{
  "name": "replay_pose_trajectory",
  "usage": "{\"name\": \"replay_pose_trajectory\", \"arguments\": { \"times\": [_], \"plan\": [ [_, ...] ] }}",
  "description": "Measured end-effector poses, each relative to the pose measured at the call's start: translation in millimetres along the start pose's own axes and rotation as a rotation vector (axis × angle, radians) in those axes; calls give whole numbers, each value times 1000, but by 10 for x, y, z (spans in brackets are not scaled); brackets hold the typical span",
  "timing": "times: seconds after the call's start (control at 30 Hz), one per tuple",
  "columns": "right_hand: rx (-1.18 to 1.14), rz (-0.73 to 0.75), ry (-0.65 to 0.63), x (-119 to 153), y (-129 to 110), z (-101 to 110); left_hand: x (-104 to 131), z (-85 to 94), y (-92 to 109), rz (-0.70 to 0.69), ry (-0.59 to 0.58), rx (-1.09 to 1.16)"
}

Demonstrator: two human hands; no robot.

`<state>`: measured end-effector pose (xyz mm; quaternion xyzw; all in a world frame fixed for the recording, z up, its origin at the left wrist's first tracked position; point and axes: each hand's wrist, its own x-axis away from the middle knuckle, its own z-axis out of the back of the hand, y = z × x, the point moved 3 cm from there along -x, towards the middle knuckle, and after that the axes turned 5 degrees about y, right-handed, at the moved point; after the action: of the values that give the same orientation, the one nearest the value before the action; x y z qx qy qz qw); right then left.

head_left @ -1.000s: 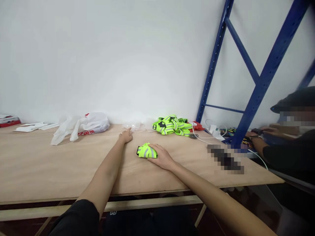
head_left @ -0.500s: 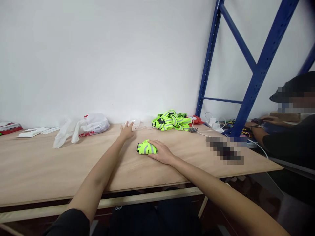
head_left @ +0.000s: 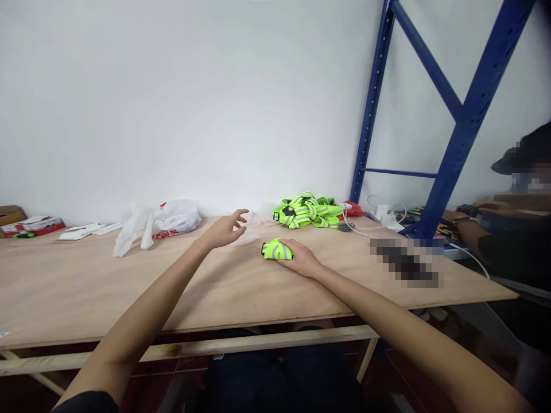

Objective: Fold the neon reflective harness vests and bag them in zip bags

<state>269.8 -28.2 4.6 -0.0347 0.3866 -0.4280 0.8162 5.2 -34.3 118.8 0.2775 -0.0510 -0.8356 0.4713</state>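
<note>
My right hand is wrapped round a folded bundle of fluorescent yellow-green reflective strap with grey stripes, which rests on the wooden table. A dark buckle shows at the bundle's left end. Slightly above the tabletop, my left hand has its thumb and fingers apart, with nothing plainly in its grasp. Thin clear plastic bags lie just beyond its fingertips; whether the hand touches one is hard to see. Behind the bundle, by the wall, sits a tangled heap of similar reflective straps with black buckles.
A white plastic bag with red print and flat white pieces lie along the wall at left, beside a red-and-white box. White chargers and cables stand near a blue rack post. Another person works at right.
My left hand has lifted off the clear plastic bags, and one bag now lies closer to me. My right hand still grips the strap bundle. The camera view has turned slightly left.
</note>
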Motion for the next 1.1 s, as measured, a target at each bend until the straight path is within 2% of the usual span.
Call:
{"name": "replay_pose_trajectory", "arguments": {
  "times": [0.13, 0.2, 0.27, 0.33, 0.4, 0.47, 0.63, 0.83, 0.93, 1.1],
  "plan": [
    [50, -49, 37, 21, 217, 96, -84, -190, -425, -1, -252, -93],
    [63, -65, 41, 27, 261, 111, -119, -301, -639, 100, -317, -214],
    [73, -65, 43, 28, 262, 114, -129, -371, -778, 185, -296, -368],
    [79, -56, 38, 26, 242, 113, -115, -410, -822, 145, -215, -517],
    [84, -58, 29, 23, 224, 112, -84, -448, -815, 3, -138, -615],
    [94, -69, 26, 21, 215, 116, -44, -495, -821, -126, -114, -639],
    [105, -92, 16, 19, 211, 126, 43, -562, -831, -215, -122, -537],
    [76, -102, 25, 13, 189, 142, 140, -505, -435, -332, -117, -214],
    [69, -105, 18, 11, 170, 153, 46, -506, -330, -247, -198, -202],
    [77, -113, 12, 8, 175, 148, -177, -623, -331, 105, -457, -287]
  ]
}}
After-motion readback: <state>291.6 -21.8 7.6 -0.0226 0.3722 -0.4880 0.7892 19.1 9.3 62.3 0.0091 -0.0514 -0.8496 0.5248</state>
